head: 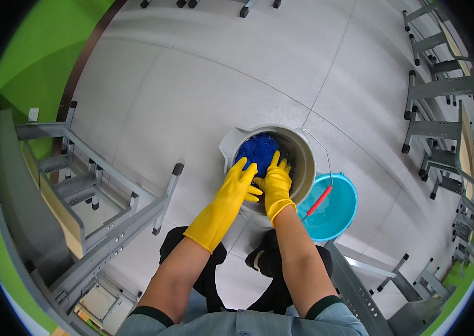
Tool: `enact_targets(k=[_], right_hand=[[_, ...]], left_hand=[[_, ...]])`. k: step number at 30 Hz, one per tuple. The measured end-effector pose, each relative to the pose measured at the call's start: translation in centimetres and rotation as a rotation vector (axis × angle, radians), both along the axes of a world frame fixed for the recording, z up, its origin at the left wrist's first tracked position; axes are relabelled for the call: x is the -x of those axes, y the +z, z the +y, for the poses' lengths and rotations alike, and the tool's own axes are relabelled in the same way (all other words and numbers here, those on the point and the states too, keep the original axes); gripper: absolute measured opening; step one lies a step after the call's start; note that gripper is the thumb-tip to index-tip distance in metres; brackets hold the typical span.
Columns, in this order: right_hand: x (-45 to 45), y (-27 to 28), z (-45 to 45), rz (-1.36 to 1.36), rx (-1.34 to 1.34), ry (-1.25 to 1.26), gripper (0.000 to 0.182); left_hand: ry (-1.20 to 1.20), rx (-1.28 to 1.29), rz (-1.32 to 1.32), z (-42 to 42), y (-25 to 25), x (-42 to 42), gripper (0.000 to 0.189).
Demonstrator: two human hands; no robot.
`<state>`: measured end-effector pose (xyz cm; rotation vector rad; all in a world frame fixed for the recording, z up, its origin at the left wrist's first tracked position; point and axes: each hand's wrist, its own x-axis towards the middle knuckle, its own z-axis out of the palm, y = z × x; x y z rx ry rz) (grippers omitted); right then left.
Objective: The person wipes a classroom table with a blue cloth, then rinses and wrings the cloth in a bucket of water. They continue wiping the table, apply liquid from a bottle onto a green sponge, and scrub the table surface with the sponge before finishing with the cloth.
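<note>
A grey bucket with a pouring spout stands on the floor before me. In it is a soaked-looking blue cloth, on the bucket's left side. My left hand, in a yellow rubber glove, is over the near left rim with its fingers spread at the cloth's lower edge. My right hand, gloved the same way, reaches inside with fingers apart beside the cloth's right edge. Neither hand shows a grip on the cloth, though some right fingertips are partly hidden.
Touching the grey bucket's right side is a turquoise bucket; a wire handle with a red grip lies across it. Grey metal desk frames stand at left, more desks at right. A green wall rises at far left.
</note>
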<state>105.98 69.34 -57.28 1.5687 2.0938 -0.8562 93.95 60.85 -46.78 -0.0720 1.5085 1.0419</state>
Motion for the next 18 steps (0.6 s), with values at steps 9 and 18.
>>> enact_targets(k=[9, 18], right_hand=[[0.4, -11.7, 1.5, 0.054, -0.054, -0.238, 0.054], [1.0, -1.0, 5.0, 0.136, 0.099, -0.026, 0.071]], left_hand=[[-0.214, 0.261, 0.212, 5.3, -11.8, 0.2, 0.102], [-0.205, 0.405, 0.135, 7.7, -13.8, -0.2, 0.097]])
